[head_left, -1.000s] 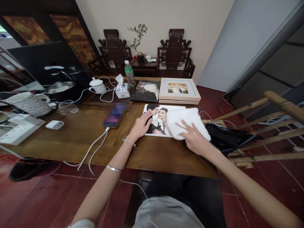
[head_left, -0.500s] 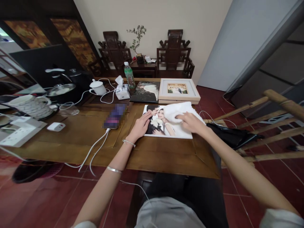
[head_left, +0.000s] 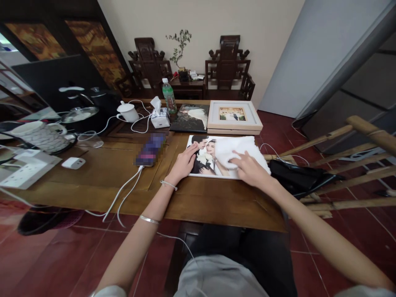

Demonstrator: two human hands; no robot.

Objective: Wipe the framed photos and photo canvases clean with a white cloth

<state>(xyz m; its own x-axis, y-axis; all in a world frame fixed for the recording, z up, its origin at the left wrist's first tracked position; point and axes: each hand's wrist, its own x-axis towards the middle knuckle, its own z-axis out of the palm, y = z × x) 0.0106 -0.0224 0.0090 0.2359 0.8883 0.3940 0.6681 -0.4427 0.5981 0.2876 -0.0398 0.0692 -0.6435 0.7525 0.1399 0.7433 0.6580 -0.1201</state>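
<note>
Across the worktop, the photo panel lies long axis left to right, its left edge under the flat, close-fingered left hand, its right part under a white cloth topped by the right hand, grip unclear.

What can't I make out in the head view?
Head view, all:
Photo panel: right side hidden by the white cloth and right hand.
Phone: screen blurred by pixelation.
Socket block: left end cut off by the picture edge.
White items beside the plant: too small to identify.
</note>
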